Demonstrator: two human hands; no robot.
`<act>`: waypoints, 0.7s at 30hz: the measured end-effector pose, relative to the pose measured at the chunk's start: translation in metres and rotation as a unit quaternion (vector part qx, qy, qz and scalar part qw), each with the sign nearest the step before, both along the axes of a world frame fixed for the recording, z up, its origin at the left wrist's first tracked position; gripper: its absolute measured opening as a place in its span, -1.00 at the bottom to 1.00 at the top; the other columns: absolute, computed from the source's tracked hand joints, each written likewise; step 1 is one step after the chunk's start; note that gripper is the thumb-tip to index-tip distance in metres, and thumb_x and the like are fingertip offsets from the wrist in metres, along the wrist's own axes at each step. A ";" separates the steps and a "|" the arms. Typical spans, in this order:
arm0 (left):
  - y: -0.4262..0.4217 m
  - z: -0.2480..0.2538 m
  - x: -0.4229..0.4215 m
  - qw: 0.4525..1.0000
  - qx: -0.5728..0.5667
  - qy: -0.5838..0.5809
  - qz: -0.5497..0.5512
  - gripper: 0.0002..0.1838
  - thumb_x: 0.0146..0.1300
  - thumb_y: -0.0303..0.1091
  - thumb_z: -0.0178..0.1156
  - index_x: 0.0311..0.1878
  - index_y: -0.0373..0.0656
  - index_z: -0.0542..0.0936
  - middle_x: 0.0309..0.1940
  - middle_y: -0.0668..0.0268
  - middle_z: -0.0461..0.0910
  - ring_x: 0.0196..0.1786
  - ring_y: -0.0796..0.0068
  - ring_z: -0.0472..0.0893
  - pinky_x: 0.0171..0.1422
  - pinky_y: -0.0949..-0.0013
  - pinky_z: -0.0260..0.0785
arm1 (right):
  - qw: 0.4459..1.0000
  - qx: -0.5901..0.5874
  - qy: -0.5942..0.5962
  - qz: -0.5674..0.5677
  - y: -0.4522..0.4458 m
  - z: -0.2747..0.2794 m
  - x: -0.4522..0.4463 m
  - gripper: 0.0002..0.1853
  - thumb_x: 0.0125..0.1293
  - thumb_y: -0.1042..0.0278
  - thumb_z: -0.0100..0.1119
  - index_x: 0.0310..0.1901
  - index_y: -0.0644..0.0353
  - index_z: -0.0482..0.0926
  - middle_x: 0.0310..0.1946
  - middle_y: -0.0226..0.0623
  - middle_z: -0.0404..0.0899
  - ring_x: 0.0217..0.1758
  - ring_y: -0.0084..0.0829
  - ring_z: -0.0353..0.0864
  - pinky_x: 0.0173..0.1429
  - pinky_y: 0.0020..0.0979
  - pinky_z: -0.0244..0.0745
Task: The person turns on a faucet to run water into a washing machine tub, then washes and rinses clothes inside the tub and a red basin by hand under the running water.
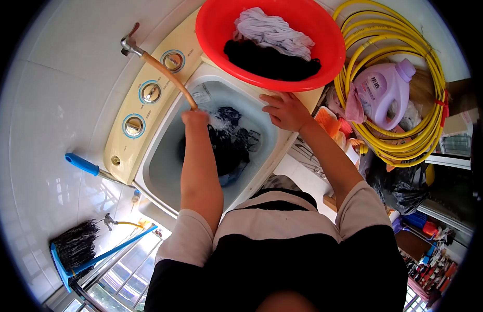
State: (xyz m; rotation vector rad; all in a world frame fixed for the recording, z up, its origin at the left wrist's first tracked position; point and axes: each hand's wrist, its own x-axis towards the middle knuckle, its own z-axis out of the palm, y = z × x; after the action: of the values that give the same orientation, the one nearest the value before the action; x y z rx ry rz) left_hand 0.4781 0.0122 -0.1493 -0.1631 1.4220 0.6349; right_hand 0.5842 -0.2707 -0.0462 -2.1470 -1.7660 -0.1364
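Note:
My left hand (196, 117) is closed around the end of an orange-brown hose (171, 77), above the tub of a washing machine (157, 165). White, foamy water shows just beside that hand, over dark clothes (228, 148) lying in the tub. The hose runs up to a metal tap (131, 46) on the tiled wall. At the tub's far right rim, my right hand (287, 112) has its fingers apart and holds nothing, just below a red basin (272, 82). White cloth (272, 31) and black cloth (267, 60) lie in the basin.
Three dials line the machine's cream control panel (161, 54). To the right are a coiled yellow hose (434, 104) and a purple detergent bottle (389, 91). A blue-handled tool (82, 164) leans at the left, with a black-bristled broom (75, 247) lower down.

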 end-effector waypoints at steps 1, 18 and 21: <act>-0.003 -0.002 -0.006 0.998 0.026 0.015 -0.050 -0.56 0.22 -0.15 -0.29 0.06 -0.11 0.39 0.09 0.36 0.38 0.10 0.48 0.35 0.19 0.34 0.11 | 1.000 -0.003 -0.002 -0.002 0.000 0.000 0.000 -0.81 -0.07 0.40 0.13 -0.33 0.03 0.58 0.06 -0.52 0.40 0.12 -0.33 0.27 0.16 -0.28 0.22; -0.019 -0.048 -0.024 0.994 -0.009 -0.109 0.020 -0.57 0.24 -0.05 -0.36 -0.03 -0.11 0.33 -0.19 0.32 0.38 -0.13 0.39 0.38 -0.06 0.26 0.26 | 1.000 0.005 -0.009 0.008 0.001 -0.003 0.000 -0.79 -0.10 0.44 0.13 -0.33 0.04 0.57 0.04 -0.50 0.40 0.16 -0.31 0.24 0.19 -0.26 0.21; -0.016 -0.044 -0.019 0.992 0.029 -0.127 0.000 -0.54 0.26 -0.02 -0.40 -0.01 -0.14 0.31 -0.14 0.30 0.36 -0.06 0.40 0.35 0.07 0.25 0.18 | 1.000 0.010 -0.007 0.009 0.002 -0.002 0.000 -0.79 -0.10 0.44 0.13 -0.33 0.05 0.57 0.04 -0.50 0.40 0.16 -0.30 0.24 0.19 -0.25 0.21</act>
State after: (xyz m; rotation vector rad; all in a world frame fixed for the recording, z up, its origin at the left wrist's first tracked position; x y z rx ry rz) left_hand 0.4591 -0.0038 -0.1932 -0.1910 1.1580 0.6317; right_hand 0.5838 -0.2689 -0.0484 -2.1204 -1.7846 -0.1650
